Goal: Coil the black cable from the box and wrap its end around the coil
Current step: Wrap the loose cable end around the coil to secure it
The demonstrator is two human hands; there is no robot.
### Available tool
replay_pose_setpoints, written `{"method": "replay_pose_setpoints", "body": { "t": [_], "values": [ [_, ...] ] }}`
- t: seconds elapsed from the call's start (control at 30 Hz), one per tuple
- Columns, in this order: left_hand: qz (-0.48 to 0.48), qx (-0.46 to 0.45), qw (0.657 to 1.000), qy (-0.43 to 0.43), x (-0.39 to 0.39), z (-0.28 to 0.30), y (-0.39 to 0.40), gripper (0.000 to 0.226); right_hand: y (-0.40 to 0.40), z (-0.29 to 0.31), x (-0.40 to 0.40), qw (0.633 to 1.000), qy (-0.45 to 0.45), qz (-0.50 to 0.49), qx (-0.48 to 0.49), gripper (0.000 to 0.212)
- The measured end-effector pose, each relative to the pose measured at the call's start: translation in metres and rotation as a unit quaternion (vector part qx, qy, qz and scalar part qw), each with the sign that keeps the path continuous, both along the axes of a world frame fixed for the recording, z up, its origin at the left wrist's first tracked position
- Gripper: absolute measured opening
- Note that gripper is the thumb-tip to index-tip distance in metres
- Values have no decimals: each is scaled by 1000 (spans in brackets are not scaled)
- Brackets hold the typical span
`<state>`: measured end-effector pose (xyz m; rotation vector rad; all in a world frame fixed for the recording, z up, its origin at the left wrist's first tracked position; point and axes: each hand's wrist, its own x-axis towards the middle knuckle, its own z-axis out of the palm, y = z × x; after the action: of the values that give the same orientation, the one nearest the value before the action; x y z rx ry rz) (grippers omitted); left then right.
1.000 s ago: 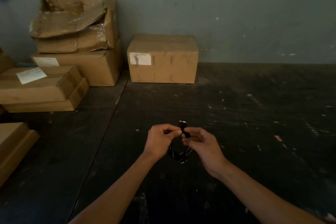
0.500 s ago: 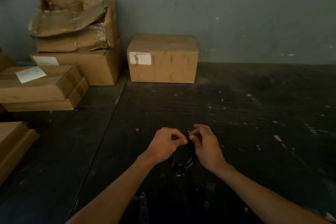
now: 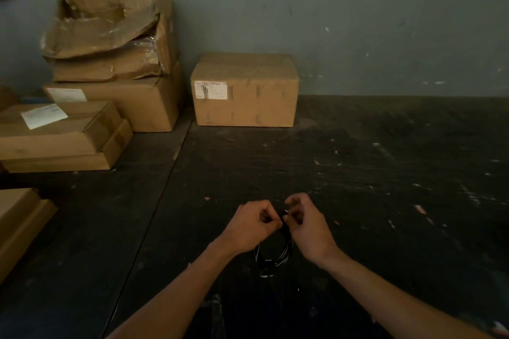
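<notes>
The black cable (image 3: 275, 256) hung as a small coil between both hands, above the near part of the dark table (image 3: 385, 173). The left hand (image 3: 249, 227) pinched the coil's top; the right hand (image 3: 308, 228) pinched the end there — the wrapping step, seemingly. Next, another snug turn, then a tuck.

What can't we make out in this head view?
- Top of the cable coil: hidden between left hand and right hand.
- Cable end: hidden by the fingertips, dim.
- Number of loops: black on dark floor.
- Box label: too small.
- Open box contents: hidden by flaps.
</notes>
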<state>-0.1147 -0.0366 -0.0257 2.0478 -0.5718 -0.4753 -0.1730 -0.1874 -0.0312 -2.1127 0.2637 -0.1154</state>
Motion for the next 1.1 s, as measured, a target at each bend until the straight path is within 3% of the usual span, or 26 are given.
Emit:
{"method": "replay_pose_setpoints", "body": {
  "t": [0.2,0.3,0.37,0.57,0.67,0.77,0.93,1.1],
  "values": [
    [64,-75,993,65,0,-9,-4,7,0,3,6,999,-34,9,-21,30],
    [95,-118,981,120,-1,-13,-5,26,-3,2,11,999,-45,5,-22,20],
    [125,-139,966,177,-2,-17,-2,40,-9,0,16,999,-39,-7,-13,20],
    [180,-207,899,341,4,-34,11,47,-27,-6,29,989,9,-82,122,25],
    [225,-208,892,331,14,-47,14,54,-35,-17,32,993,32,-66,97,23],
    [234,-189,906,297,22,-57,16,45,-42,-34,32,997,56,-44,23,22],
    [224,-58,953,197,35,-78,9,26,-44,-64,30,995,96,-25,-28,22],
    [208,51,964,157,41,-100,2,27,-45,-92,26,987,150,-22,-55,24]
  ]
}}
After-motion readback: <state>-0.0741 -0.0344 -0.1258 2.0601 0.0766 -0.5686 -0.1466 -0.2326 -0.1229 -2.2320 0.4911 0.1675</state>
